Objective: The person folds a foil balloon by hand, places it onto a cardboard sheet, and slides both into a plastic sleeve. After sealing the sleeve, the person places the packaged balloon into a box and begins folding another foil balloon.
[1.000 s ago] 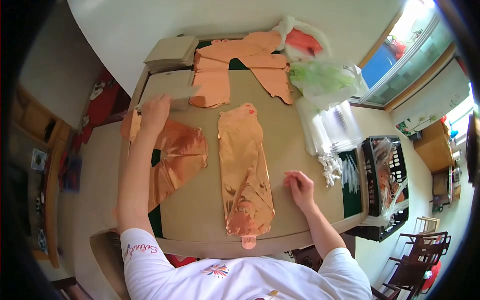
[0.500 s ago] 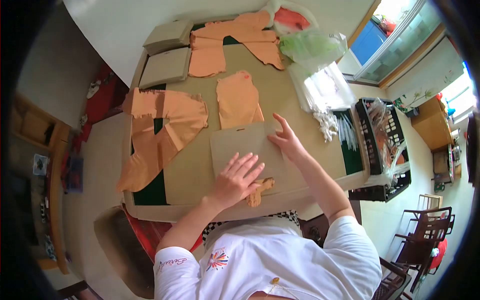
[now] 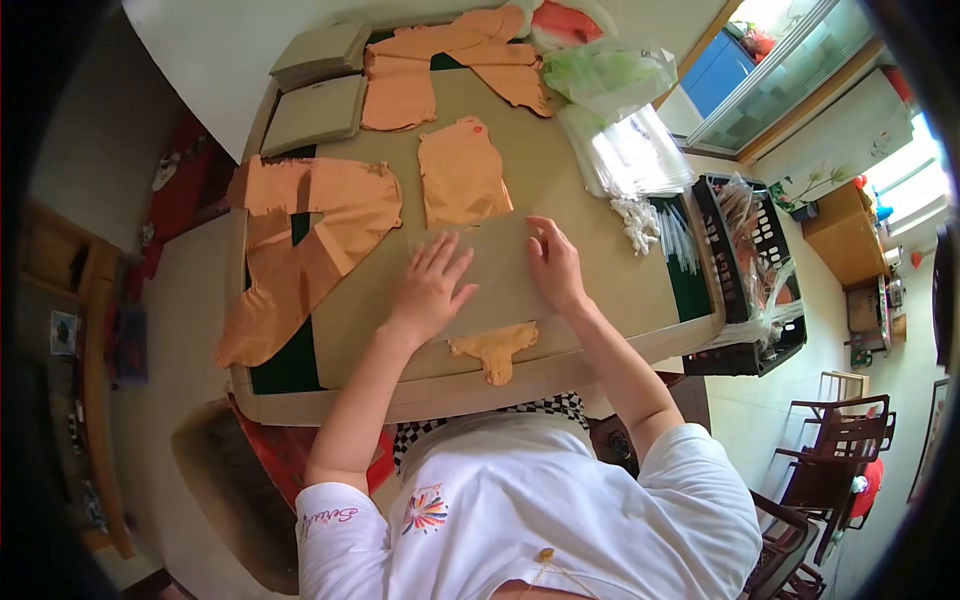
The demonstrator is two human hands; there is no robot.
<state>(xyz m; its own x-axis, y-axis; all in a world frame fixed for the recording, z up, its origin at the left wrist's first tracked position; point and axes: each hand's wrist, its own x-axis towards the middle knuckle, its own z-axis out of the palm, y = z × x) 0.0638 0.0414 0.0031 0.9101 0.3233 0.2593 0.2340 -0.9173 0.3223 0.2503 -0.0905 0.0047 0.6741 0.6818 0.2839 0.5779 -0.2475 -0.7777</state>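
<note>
A flat greyish-brown card (image 3: 485,285) lies in front of me on the table, its near edge close to the table's front. My left hand (image 3: 428,285) rests flat on its left part, fingers spread. At the card's right edge sits my right hand (image 3: 556,268), fingers stretched forward and slightly bent, the thumb near the edge. Beyond the card spreads a flat orange, thin, fabric-like piece (image 3: 462,175) with a small red mark at its top. From under the near edge sticks a bunched orange end (image 3: 497,350); whether the two orange parts join is hidden by the card.
More orange pieces lie at the left (image 3: 315,225) and far side (image 3: 455,50). Stacks of cards (image 3: 315,110) stand far left. To the right are clear plastic bags (image 3: 630,150), a white bundle (image 3: 637,222), thin clear strips (image 3: 678,240) and a black crate (image 3: 725,260).
The left hand has moved forward and left over the card. The right hand's fingers have come closer together. More of the orange end shows below the card, and the view has shifted slightly.
</note>
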